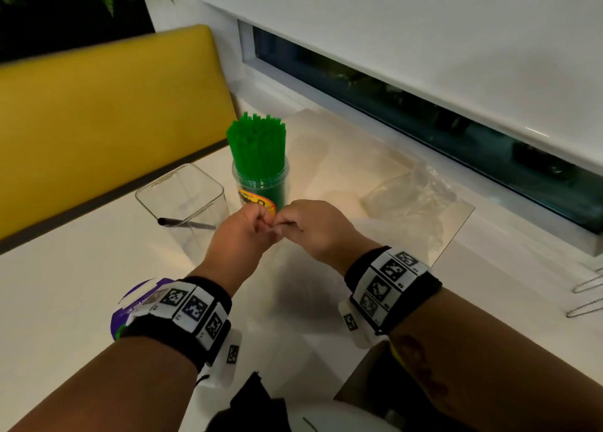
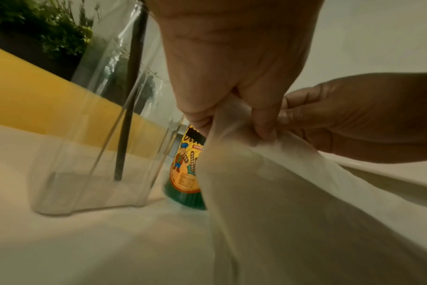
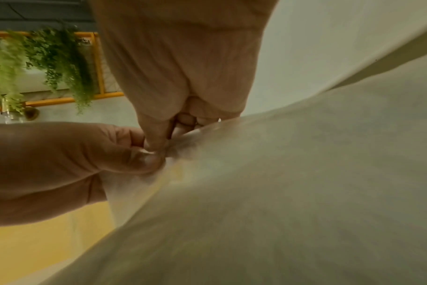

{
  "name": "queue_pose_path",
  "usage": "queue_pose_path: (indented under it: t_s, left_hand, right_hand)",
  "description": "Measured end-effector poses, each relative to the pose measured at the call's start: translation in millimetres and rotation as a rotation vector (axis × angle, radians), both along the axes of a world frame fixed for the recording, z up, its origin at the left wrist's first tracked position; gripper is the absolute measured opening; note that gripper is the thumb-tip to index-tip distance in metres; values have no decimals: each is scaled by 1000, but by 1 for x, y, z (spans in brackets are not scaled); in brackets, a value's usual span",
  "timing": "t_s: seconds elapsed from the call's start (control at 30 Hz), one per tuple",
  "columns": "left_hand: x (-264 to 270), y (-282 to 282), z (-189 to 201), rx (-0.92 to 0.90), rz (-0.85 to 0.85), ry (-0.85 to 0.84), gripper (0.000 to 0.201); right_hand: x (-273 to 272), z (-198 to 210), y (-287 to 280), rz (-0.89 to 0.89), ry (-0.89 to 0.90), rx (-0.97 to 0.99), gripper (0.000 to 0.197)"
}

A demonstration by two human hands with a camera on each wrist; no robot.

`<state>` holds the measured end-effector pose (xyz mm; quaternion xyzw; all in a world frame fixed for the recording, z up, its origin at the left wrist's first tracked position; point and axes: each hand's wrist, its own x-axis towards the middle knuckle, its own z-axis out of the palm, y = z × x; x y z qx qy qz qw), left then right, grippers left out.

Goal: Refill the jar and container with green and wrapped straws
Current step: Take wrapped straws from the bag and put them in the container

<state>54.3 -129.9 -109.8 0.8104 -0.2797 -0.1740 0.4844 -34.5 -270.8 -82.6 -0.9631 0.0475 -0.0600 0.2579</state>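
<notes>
Hands together over the middle of the white bench [image 1: 81, 284]. Left hand [image 1: 241, 232] and right hand [image 1: 313, 226] touching at the fingertips, each grip closed in a pinch on the top edge of a thin, translucent bag [image 2: 293, 192]. From the left wrist view: bag hanging down from the pinch in a wide, soft sheet, thumb and curled fingers [image 2: 263, 123] clamped on its edge. From the right wrist view: same pinch, both sets of fingers bunched on the film; contents of the bag impossible to tell.

Jar [image 1: 261, 186] just beyond the hands, upright, packed with green straws [image 1: 256, 144] standing well above its rim; yellow label facing the person. Container [image 1: 182, 200] just left of the jar, clear, square-sided, upright, holding one dark straw [image 1: 186, 223] leaning inside. Second clear bag [image 1: 414, 200] crumpled toward the far right edge of the bench, beside the window sill.

Purple-and-white lid [image 1: 130, 304] near the left wrist, partly hidden by the wristband. Yellow seat back [image 1: 107, 105] along the far left edge of the bench.
</notes>
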Motion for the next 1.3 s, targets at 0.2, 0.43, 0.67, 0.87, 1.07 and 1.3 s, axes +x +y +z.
queue_pose_path:
  t_s: [0.2, 0.43, 0.67, 0.87, 1.07, 1.3]
  left_hand:
    - [-3, 6, -7, -3, 76, -42, 20]
    - [3, 8, -14, 210, 54, -115, 15]
    - [0, -23, 25, 592, -446, -201, 41]
    - [-2, -44, 24, 703, -575, -216, 21]
    - [-13, -48, 6, 798, -594, -299, 30]
    - [-10, -55, -2, 652, -305, -145, 24]
  right_hand:
    - [-5, -5, -6, -45, 12, -306, 16]
    - [-81, -1, -95, -457, 257, -426, 19]
    - [-60, -7, -46, -134, 129, -378, 35]
    - [-48, -29, -22, -29, 325, -387, 18]
    - [-57, -44, -26, 24, 285, -341, 29]
    - [-61, -18, -20, 16, 125, -464, 12]
